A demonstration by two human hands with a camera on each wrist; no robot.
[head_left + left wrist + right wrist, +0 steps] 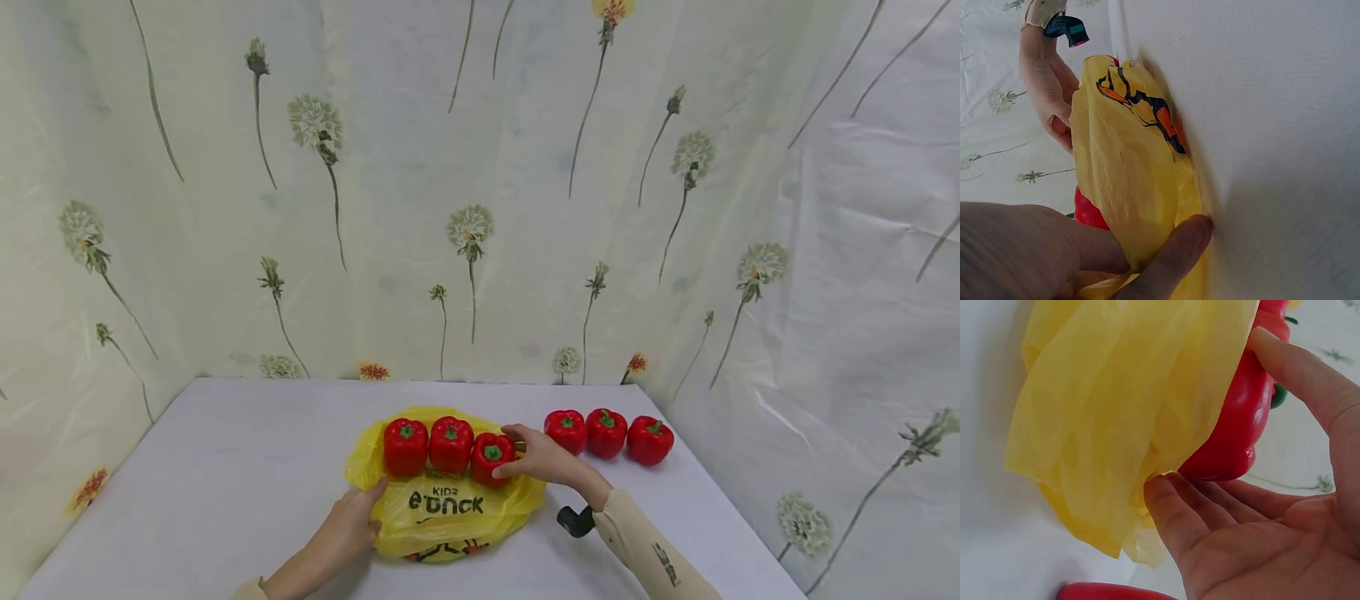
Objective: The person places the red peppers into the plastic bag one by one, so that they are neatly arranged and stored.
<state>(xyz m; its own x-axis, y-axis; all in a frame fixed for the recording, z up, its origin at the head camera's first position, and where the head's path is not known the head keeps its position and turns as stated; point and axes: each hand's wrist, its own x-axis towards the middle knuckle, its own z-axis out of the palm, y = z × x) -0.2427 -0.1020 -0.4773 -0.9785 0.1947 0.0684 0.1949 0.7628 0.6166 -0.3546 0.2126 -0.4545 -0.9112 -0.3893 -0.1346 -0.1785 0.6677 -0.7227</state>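
A yellow plastic bag (442,517) with dark print lies on the table, and three red bell peppers stand in a row at its far side. The left hand (347,518) pinches the bag's left edge between thumb and fingers, seen close up in the left wrist view on the yellow film (1129,181). My right hand (551,457) holds the rightmost of these bell peppers (491,457). In the right wrist view the thumb lies on that bell pepper (1235,434) and the other fingers reach round its side, beside the bag's folds. The bag partly covers this pepper there.
Three more red bell peppers (606,433) stand in a row at the table's back right, just beyond the right hand. A dark wrist-worn device (576,522) sits by the right sleeve. A dandelion-patterned curtain (405,208) hangs behind and beside the white table (247,450).
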